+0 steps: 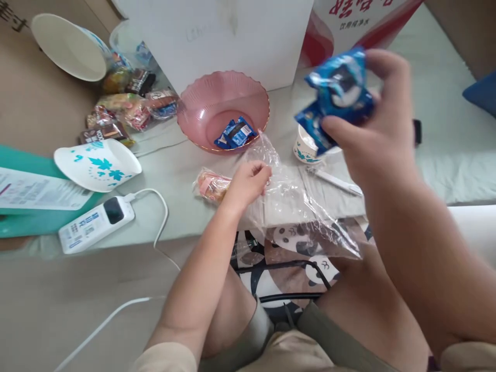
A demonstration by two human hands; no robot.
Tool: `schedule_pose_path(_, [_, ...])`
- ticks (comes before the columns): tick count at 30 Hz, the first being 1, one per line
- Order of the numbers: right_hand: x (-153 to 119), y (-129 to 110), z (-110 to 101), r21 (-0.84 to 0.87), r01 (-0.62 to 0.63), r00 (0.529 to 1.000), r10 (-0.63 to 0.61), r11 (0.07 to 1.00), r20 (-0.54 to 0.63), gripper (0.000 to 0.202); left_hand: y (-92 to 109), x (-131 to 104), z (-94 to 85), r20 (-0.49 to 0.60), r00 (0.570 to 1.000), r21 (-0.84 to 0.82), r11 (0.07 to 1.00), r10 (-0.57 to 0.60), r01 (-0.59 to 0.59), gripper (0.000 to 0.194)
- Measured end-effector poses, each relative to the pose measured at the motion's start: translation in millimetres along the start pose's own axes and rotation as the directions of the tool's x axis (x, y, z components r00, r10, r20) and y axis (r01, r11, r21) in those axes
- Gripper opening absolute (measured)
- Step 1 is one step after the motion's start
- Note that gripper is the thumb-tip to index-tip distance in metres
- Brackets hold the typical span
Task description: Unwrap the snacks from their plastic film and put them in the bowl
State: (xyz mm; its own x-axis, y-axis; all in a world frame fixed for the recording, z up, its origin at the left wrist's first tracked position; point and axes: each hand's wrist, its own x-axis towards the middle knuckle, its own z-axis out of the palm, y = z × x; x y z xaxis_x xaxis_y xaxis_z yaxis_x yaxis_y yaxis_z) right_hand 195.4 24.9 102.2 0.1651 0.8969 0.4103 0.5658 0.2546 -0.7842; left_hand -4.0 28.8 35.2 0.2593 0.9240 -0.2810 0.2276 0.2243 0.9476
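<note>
Nearest my camera is the right arm [418, 232], reaching up on the right side of the bowl [220, 90]. At its end, the right hand [383, 111] pinches the blue packs [343, 85] between thumb and fingers. I think there are two or more, up in the air to the right of the bowl. That spot is blurry, so I can't tell how tight the pinch is. Other packs [239, 132] lie inside the bowl.

The left hand [250, 181] is in front of the bowl with its fingers curled in. They look to me like they pinch the clear bag [298, 201].

My big worry is a slip. The packs look shiny and stick out past the fingers, so one could fall on the cup [305, 150], right of the bowl. If the right hand dips low, it could tip that cup or roll the white stick [339, 182] in front of it.

The bag hangs over the table [434, 165] edge. If the left fingers let go, it could slide onto the legs [375, 299]. If they pull hard, thin plastic could rip. The snack [209, 185], in front of the bowl, sits close to the left wrist, so a bump could push it away.
</note>
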Motion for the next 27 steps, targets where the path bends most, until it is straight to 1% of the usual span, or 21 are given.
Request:
schedule_pose_path(1, [17.5,-6.5,15.5,0.018,0.025,0.999,-0.025,1.000,0.032,0.075,-2.2,-0.1,-0.6,0.023,1.000,0.024,1.000,0.004,-0.005,0.020])
schedule_pose_path(3, [52.0,-16.3,51.4,0.019,-0.010,0.987,0.007,1.000,0.159,0.072,-4.9,-0.5,-1.5,0.045,0.999,0.054,0.998,0.019,-0.021,0.021])
schedule_pose_path(5, [81.9,-22.0,85.8,-0.092,-0.067,0.953,0.091,0.993,0.291,0.072,-5.5,-1.4,-1.9,0.056,0.998,0.075,0.996,0.036,-0.040,0.021])
schedule_pose_path(6, [93.5,-24.0,99.1,-0.157,-0.077,0.935,0.126,0.985,0.332,0.074,-5.3,-1.9,-2.0,0.061,0.997,0.087,0.995,0.042,-0.047,0.021])
schedule_pose_path(7, [102.0,-25.9,108.4,-0.195,-0.079,0.921,0.146,0.978,0.361,0.074,-5.0,-2.4,-2.0,0.067,0.997,0.097,0.994,0.046,-0.052,0.021])
schedule_pose_path(8, [106.6,-28.0,113.0,-0.220,-0.074,0.914,0.154,0.973,0.374,0.073,-4.6,-2.9,-2.1,0.074,0.996,0.104,0.993,0.047,-0.054,0.022])
schedule_pose_path(9, [106.7,-30.1,112.5,-0.229,-0.060,0.911,0.147,0.972,0.384,0.072,-4.2,-3.4,-2.2,0.086,0.995,0.109,0.993,0.044,-0.053,0.022])
schedule_pose_path(10, [102.0,-31.9,107.2,-0.214,-0.043,0.913,0.126,0.976,0.388,0.069,-3.9,-3.7,-2.4,0.100,0.994,0.108,0.993,0.041,-0.052,0.023])
schedule_pose_path(12, [78.3,-32.7,83.9,-0.134,0.008,0.921,0.045,0.991,0.387,0.058,-3.1,-4.1,-3.1,0.139,0.989,0.077,0.996,0.042,-0.053,0.023])
schedule_pose_path(14, [39.3,-25.2,50.6,0.060,0.064,0.948,-0.080,0.996,0.309,0.039,-1.3,-4.7,-4.0,0.175,0.983,0.023,0.998,0.057,-0.062,0.021])
schedule_pose_path(15, [16.6,-17.5,33.5,0.139,0.055,0.967,-0.088,0.989,0.240,0.033,0.1,-5.3,-4.5,0.187,0.980,-0.005,0.998,0.067,-0.067,0.020])
schedule_pose_path(16, [-6.4,-7.3,17.9,0.181,0.016,0.985,-0.047,0.983,0.168,0.031,1.8,-6.1,-4.9,0.193,0.978,-0.029,0.997,0.078,-0.074,0.019])
schedule_pose_path(17, [-28.7,4.7,4.8,0.214,-0.001,0.999,-0.007,0.977,0.039,0.028,3.8,-7.2,-5.3,0.196,0.977,-0.046,0.996,0.089,-0.082,0.018])
schedule_pose_path(18, [-49.2,17.7,-5.3,0.219,-0.037,0.997,0.052,0.975,-0.061,0.026,5.8,-8.4,-5.7,0.198,0.975,-0.060,0.994,0.101,-0.091,0.019])
schedule_pose_path(19, [-67.1,30.7,-12.1,0.216,-0.080,0.982,0.115,0.973,-0.153,0.024,7.8,-9.8,-6.1,0.201,0.973,-0.079,0.992,0.112,-0.098,0.019])
schedule_pose_path(20, [-81.9,42.7,-15.9,0.210,-0.126,0.963,0.171,0.969,-0.210,0.023,9.6,-11.2,-6.7,0.200,0.973,-0.106,0.989,0.119,-0.099,0.021])
schedule_pose_path(21, [-93.5,52.8,-17.3,0.208,-0.176,0.950,0.221,0.962,-0.219,0.025,11.2,-12.6,-7.4,0.196,0.974,-0.139,0.986,0.116,-0.089,0.022])
schedule_pose_path(22, [-101.9,60.6,-17.0,0.217,-0.219,0.946,0.262,0.951,-0.193,0.029,12.8,-13.8,-8.3,0.191,0.976,-0.177,0.982,0.107,-0.073,0.024])
schedule_pose_path(23, [-107.6,65.7,-15.9,0.240,-0.259,0.946,0.296,0.936,-0.134,0.036,14.1,-15.0,-9.6,0.182,0.978,-0.219,0.974,0.099,-0.057,0.026])
schedule_pose_path(25, [-112.5,68.5,-13.3,0.324,-0.327,0.941,0.339,0.888,0.020,0.054,16.1,-16.6,-13.2,0.172,0.980,-0.308,0.950,0.102,-0.045,0.036])
schedule_pose_path(27, [-112.8,64.4,-12.1,0.418,-0.397,0.917,0.365,0.817,0.159,0.068,16.0,-17.0,-18.3,0.155,0.979,-0.409,0.910,0.133,-0.059,0.047])
